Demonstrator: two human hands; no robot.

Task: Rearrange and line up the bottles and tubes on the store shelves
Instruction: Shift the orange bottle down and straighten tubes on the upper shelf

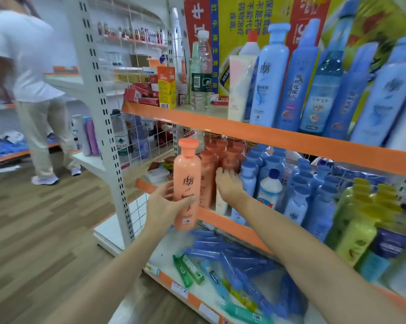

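Left hand (161, 205) grips an upright orange bottle (187, 183); at its three o'clock, right hand (229, 183) spreads open among shelved orange bottles (208, 171).

Two hands (164, 206), one held orange bottle (187, 183), two clear water bottles (201, 73).

The orange bottle (187, 186) in the left hand (162, 208) bears dark Chinese brand characters on its front, apparently 拉芳, and a small barcode sticker near its base. The same characters stand on the tall blue bottle (268, 76) at the front edge of the upper shelf (255, 133). Its blue neighbour (295, 83) carries a vertical line ending in 花露水 (the upper characters are blurred). The red and yellow poster (234, 22) behind reads 红牛 and 保健食品. The yellow carton (166, 87) near the shelf's left end shows a barcode; its other print is too small to read.
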